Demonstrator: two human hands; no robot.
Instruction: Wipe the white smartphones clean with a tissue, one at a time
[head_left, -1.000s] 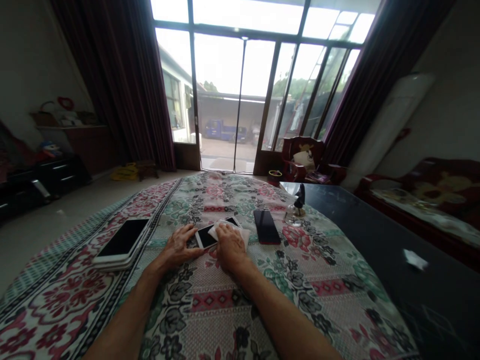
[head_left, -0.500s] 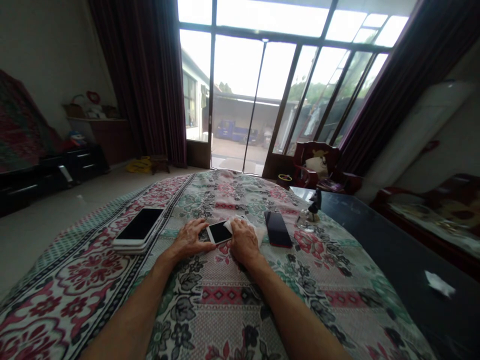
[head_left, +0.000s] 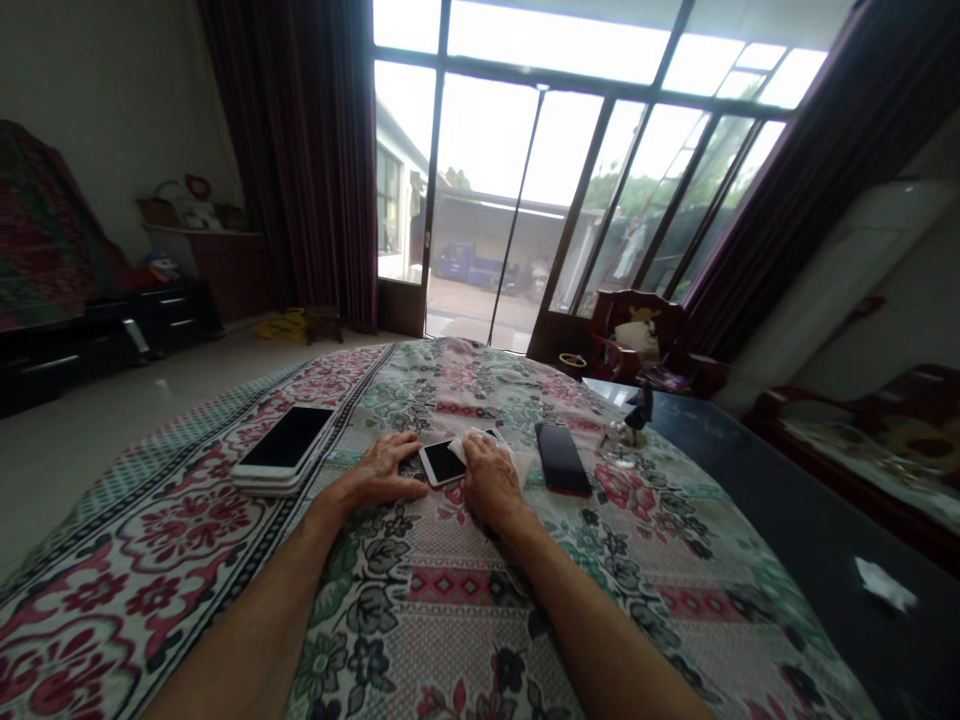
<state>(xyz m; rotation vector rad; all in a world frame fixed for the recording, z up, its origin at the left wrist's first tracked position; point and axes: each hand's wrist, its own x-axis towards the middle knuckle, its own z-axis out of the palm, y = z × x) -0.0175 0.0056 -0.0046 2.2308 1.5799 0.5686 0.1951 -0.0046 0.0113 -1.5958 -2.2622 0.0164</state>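
Our left hand (head_left: 379,472) lies open on the floral cloth (head_left: 450,620) with the fingers spread, and it is not clenched. Its fingertips come just beside the left end of the white phone (head_left: 442,463), but we cannot tell if they touch it. Our right hand (head_left: 491,483) lies palm down over the wipe (head_left: 480,441) and the right end of the phone. It seems to press them more than to grasp them, but we cannot tell this surely, because the hand hides its own fingertips.

The phone lies flat with its black screen up, near the middle of the cloth and between both hands. The wipe is a soft white piece, bunched partly under the right hand.

In our judgement, the phone is light and stiff, but its glass is fragile and can be slippery. It is best to take hold of it by the two long sides of the frame, not by the screen. The wipe seems very light and will fold easily.

Toward the left edge of the cloth lies a stack of phones (head_left: 283,450). To the right lies a dark phone (head_left: 562,459) with a red side, and beyond it a small figurine (head_left: 640,405) stands near the black tabletop (head_left: 787,480).
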